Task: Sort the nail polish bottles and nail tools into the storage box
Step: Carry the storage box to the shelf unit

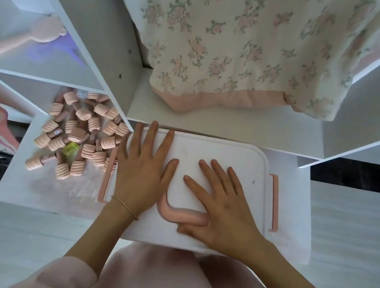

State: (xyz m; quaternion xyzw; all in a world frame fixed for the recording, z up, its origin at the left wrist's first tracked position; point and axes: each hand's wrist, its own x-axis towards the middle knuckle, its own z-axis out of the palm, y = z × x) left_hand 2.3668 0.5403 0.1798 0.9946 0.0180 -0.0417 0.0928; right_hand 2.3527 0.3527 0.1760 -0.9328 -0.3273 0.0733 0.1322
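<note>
Storage box, white w/ pink side latches, sits lid-on at centre of the low white table. Left hand lies flat on lid, fingers straight & spread. Right hand also flat, fingers straight, its lower edge over the pink lid handle (grip not clear). Nail polish bottles w/ ribbed pink caps lie heaped just left of box, one yellow-green among them. Pink hairbrush on shelf upper left

One head-worn wide-angle camera looks steeply down, close over the white tabletop in front.
</note>
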